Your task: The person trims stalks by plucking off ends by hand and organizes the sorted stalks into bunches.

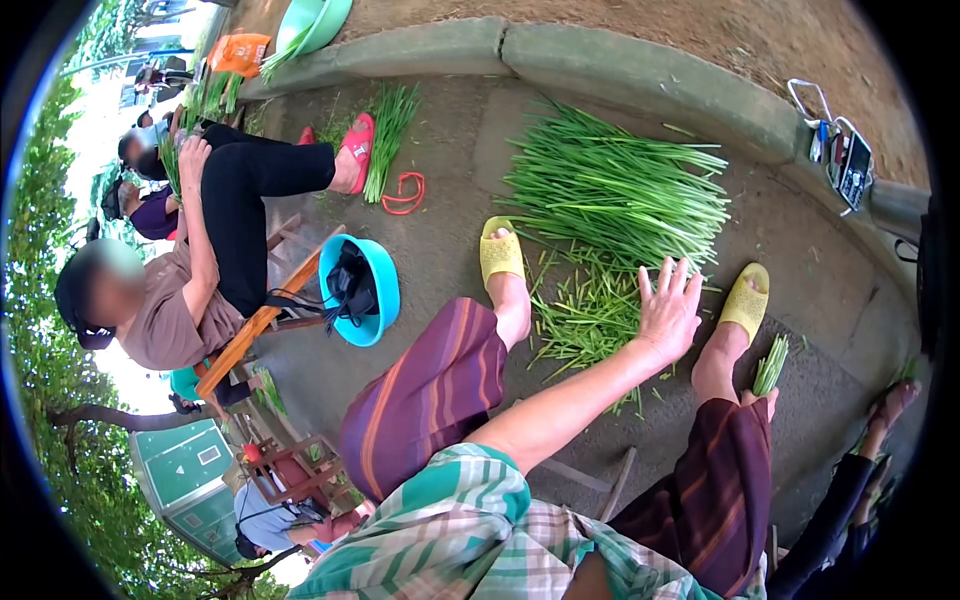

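My left hand [668, 318] reaches down between my feet with its fingers spread, holding nothing. Its fingertips are at the near edge of a large pile of long green chive-like stalks [620, 185]; whether they touch it I cannot tell. Beneath my left forearm lies a heap of short cut stalk pieces [585, 315]. Beside my right leg, my right hand [762, 402] is closed round a small bunch of green stalks [770, 366], cut ends upward. Part of this hand is hidden behind my trouser leg.
My yellow slippers [502, 252] flank the heap. At left, a seated person [180, 300] holds stalks, near a turquoise basin [388, 290] with a black bag, a red strap [404, 194] and another stalk bundle [392, 135]. A concrete curb [640, 75] runs behind; an open bag [850, 165] rests there.
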`<action>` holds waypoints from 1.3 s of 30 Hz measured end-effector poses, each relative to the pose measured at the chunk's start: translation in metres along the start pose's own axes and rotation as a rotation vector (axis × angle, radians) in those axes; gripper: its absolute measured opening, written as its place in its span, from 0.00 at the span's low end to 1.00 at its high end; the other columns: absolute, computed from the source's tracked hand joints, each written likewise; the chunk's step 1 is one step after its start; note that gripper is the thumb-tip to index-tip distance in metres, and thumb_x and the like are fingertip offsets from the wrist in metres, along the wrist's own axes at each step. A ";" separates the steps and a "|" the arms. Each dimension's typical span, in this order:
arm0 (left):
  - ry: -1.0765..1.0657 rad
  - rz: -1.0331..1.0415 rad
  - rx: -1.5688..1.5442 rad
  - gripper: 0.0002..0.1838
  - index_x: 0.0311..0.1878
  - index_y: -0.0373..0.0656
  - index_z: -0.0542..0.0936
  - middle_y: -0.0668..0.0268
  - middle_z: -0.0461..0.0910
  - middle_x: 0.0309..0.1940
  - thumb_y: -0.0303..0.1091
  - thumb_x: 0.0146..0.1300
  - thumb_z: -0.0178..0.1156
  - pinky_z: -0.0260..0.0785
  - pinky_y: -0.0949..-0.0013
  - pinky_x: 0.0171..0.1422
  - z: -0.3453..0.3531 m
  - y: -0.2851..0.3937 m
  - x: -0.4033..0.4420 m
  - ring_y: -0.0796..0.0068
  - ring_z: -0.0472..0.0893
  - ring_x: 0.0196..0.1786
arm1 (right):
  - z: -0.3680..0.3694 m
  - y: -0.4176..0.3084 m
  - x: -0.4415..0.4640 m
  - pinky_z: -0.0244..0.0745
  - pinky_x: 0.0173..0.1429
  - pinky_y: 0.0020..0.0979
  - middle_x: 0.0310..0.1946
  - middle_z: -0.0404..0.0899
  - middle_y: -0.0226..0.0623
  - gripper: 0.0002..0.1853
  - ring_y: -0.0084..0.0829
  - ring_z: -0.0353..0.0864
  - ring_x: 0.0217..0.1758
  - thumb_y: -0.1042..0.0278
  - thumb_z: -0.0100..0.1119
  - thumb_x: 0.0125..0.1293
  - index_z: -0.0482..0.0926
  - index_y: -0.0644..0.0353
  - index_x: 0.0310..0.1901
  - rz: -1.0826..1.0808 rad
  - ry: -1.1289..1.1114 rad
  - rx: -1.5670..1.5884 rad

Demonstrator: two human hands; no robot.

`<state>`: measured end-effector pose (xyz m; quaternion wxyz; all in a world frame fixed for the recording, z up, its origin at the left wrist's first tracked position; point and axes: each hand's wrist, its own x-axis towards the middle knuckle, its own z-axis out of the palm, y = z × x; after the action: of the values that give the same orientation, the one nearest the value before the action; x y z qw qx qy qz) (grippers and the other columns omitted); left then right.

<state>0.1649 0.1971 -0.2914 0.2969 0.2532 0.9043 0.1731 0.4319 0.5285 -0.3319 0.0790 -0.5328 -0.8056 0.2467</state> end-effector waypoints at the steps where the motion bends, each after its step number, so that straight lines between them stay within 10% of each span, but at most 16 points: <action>1: 0.000 0.005 0.001 0.37 0.69 0.40 0.64 0.50 0.56 0.72 0.37 0.57 0.67 0.39 0.33 0.76 0.000 0.000 0.000 0.48 0.52 0.76 | 0.013 0.005 -0.012 0.72 0.55 0.42 0.46 0.79 0.49 0.32 0.47 0.79 0.51 0.64 0.67 0.48 0.72 0.59 0.57 0.019 -0.038 -0.019; 13: 0.044 0.168 -0.550 0.33 0.60 0.32 0.72 0.48 0.75 0.57 0.36 0.51 0.69 0.67 0.57 0.67 0.005 0.010 0.011 0.51 0.75 0.61 | 0.074 -0.049 -0.056 0.75 0.52 0.35 0.45 0.82 0.39 0.29 0.33 0.82 0.45 0.71 0.61 0.50 0.76 0.55 0.59 0.193 -0.352 0.086; 18: -0.393 -0.037 -1.197 0.53 0.75 0.35 0.52 0.46 0.59 0.72 0.42 0.53 0.75 0.49 0.58 0.78 0.003 0.039 0.016 0.56 0.56 0.76 | 0.045 -0.195 -0.041 0.76 0.50 0.44 0.38 0.82 0.55 0.27 0.55 0.82 0.46 0.66 0.66 0.48 0.74 0.62 0.52 -0.122 -0.414 -0.018; 26: -0.300 -0.156 -1.887 0.27 0.57 0.40 0.74 0.65 0.78 0.51 0.38 0.58 0.73 0.65 0.69 0.67 0.018 0.058 0.033 0.74 0.76 0.56 | 0.067 -0.261 -0.073 0.77 0.46 0.47 0.39 0.80 0.56 0.25 0.55 0.81 0.45 0.65 0.65 0.53 0.69 0.64 0.51 -0.408 -0.598 -0.051; 34: -0.118 -0.485 -2.096 0.09 0.45 0.41 0.79 0.62 0.82 0.43 0.33 0.65 0.62 0.74 0.63 0.59 0.019 0.022 0.040 0.69 0.81 0.48 | 0.065 -0.249 -0.081 0.65 0.69 0.42 0.63 0.64 0.55 0.41 0.52 0.65 0.67 0.63 0.68 0.52 0.62 0.66 0.68 -0.711 -0.753 0.182; 39: -0.076 -0.307 -1.977 0.08 0.36 0.39 0.79 0.59 0.82 0.33 0.34 0.64 0.63 0.75 0.57 0.55 -0.062 -0.033 0.055 0.62 0.82 0.41 | 0.041 -0.243 -0.068 0.66 0.70 0.41 0.68 0.62 0.42 0.32 0.37 0.67 0.69 0.60 0.62 0.64 0.66 0.58 0.69 -0.320 -0.932 0.450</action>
<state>0.0760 0.1908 -0.2843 0.4219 -0.2216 0.3671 0.7988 0.2453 0.3790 -0.2407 -0.1379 -0.2077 -0.7537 0.6081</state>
